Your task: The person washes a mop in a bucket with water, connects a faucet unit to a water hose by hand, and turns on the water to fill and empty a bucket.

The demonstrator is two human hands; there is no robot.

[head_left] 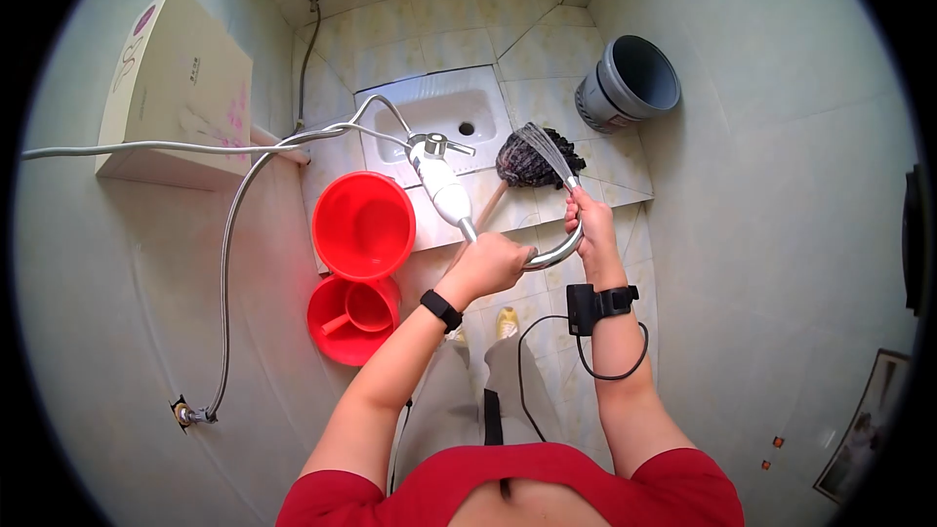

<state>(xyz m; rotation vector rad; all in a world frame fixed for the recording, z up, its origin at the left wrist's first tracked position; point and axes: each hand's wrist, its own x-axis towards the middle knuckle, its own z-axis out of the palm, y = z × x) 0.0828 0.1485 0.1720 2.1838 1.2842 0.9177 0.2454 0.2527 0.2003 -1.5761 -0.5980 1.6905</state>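
A white electric faucet [441,185] with a chrome lever and a long curved chrome spout [560,254] hangs in front of me. My left hand [488,265] is closed around the spout close to the white body. Near the outlet end, my right hand [591,226] has its fingers wrapped round the spout. From the outlet, whitish streaks that look like a spray of water [550,152] reach over a dark mop head [527,162] on the tiled step. The mop's wooden handle [491,205] runs down behind the faucet and my left hand.
A white squat toilet [439,88] is set into the tiled step. Red buckets [363,224], one with a red dipper [369,306], stand at left. A grey bin [625,83] leans at right. Hoses [234,234] and a white box [181,88] occupy the left wall.
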